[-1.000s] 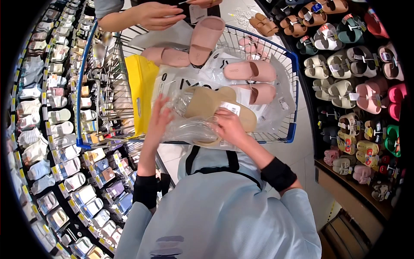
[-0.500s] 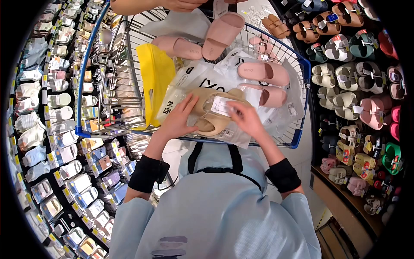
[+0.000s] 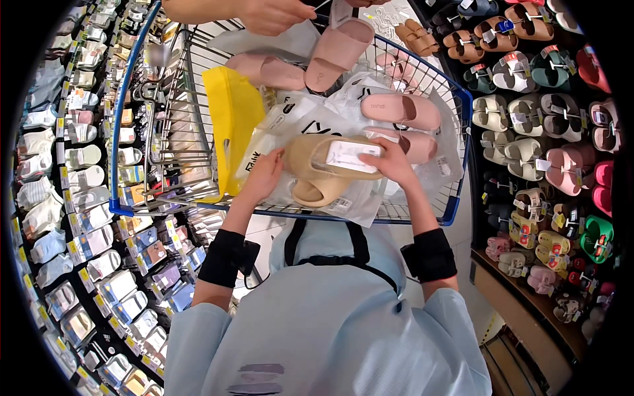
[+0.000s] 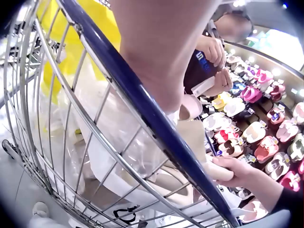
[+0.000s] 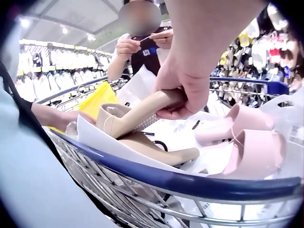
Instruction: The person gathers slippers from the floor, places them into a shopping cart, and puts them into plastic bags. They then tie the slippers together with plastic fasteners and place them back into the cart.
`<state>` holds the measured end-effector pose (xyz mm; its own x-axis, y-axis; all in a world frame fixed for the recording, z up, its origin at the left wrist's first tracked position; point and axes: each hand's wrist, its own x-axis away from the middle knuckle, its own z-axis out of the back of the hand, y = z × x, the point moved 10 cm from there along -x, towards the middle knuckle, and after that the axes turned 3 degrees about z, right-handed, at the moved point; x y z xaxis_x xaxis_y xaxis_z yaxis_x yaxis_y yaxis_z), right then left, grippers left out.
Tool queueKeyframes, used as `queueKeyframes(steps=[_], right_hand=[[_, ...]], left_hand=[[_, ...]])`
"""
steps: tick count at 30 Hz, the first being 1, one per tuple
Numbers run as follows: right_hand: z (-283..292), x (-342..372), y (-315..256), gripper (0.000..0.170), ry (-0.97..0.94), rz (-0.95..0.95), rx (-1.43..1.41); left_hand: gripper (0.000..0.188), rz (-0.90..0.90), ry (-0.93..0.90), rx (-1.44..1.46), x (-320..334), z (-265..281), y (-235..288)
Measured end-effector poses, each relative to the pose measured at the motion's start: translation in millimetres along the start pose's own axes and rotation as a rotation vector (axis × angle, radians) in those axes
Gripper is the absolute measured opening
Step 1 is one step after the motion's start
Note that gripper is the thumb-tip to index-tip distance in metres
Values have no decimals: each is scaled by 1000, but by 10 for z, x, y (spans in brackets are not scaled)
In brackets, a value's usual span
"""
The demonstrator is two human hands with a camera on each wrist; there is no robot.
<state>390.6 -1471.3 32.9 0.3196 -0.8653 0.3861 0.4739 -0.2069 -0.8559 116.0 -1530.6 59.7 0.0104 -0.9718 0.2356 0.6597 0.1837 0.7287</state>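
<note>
While right hand (image 3: 394, 164) clamps fingers on upper tan slipper (image 3: 302, 153), left hand (image 3: 265, 174) finger grip unclear.
Likely pairing 2; next needs gentle alignment.

In the head view, the upper slipper (image 3: 302, 153) hides part of the lower slipper (image 3: 318, 191), and we cannot see the right hand (image 3: 391, 162) below its thumb. The tag (image 3: 345, 156) has print too small for us to read. The top edge cuts off the other person (image 3: 272, 14). In the left wrist view, the rail (image 4: 142, 102) hides the left hand (image 4: 164, 92) at its fingers. We find the face (image 5: 140, 18) blurred.
</note>
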Motion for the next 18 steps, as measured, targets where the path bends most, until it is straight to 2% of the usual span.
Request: queueKeyframes(steps=[2,3,5,11,12,13,16,18], right_hand=[[125,175,-35,52,16,-21,-50],[161,262,-49,48,-3,-12,-82],[283,453,-90,40,6,-42,-112],[711,948,114,42,184,-51,-209],[840,1076,102,42,251,-51,-210],[1043,1264,183,40,305,-192,-240],[1479,1631,368,37,436,-182,-402],[1442,1714,415,36,416,-201,-384]], left_hand=[[22,-14,-248,-60,19,-136,122],[22,-14,-250,-60,19,-130,145],[11,-132,-128,-117,-1,-34,324],[9,-259,-25,-171,-26,165,783],[8,-223,93,-205,-69,296,622],[8,-186,210,-240,-85,448,446],[10,-146,241,-263,-136,740,476],[12,-144,170,-320,-194,540,525]])
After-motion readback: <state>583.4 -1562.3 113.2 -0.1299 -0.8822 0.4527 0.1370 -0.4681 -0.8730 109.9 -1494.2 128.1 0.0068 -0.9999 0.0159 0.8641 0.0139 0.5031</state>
